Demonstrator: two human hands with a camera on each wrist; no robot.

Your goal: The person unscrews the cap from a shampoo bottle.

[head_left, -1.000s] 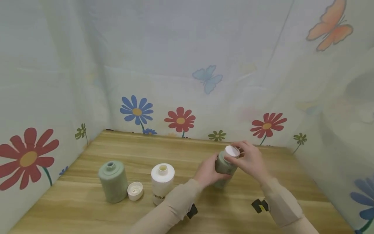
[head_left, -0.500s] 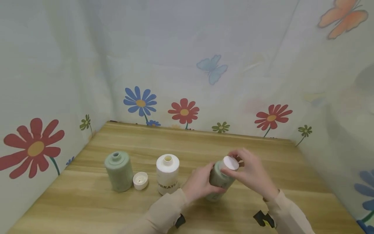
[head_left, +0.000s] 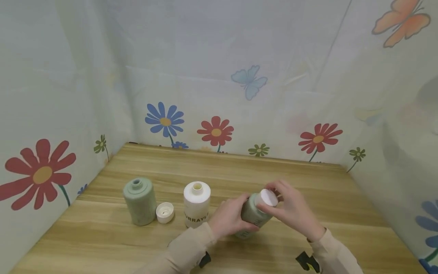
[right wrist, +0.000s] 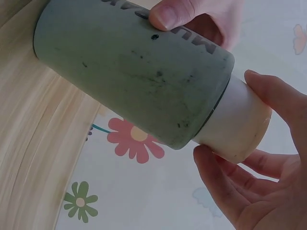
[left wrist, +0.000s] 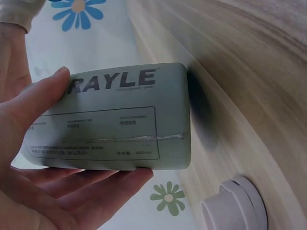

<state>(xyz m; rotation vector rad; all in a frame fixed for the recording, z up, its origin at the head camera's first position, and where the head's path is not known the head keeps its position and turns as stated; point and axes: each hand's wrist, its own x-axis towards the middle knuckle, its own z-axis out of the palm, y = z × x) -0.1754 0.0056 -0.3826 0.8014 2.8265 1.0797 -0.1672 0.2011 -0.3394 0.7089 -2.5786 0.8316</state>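
Head view: tilted green bottle (head_left: 252, 213) between both hands (head_left: 227, 217) (head_left: 294, 209)

Muted green bottle (head_left: 256, 215), dark lettering, held aslant in the left hand (head_left: 228, 217) low over the wooden tabletop (head_left: 226, 171), cap end raised toward the right. One side shows dark specks and smudges; a pale scratch crosses the label. Plain white cap (head_left: 267, 198) sits on the bottle's end, near the shoulder, gripped by the right hand (head_left: 295, 211), thumb and fingers around it.
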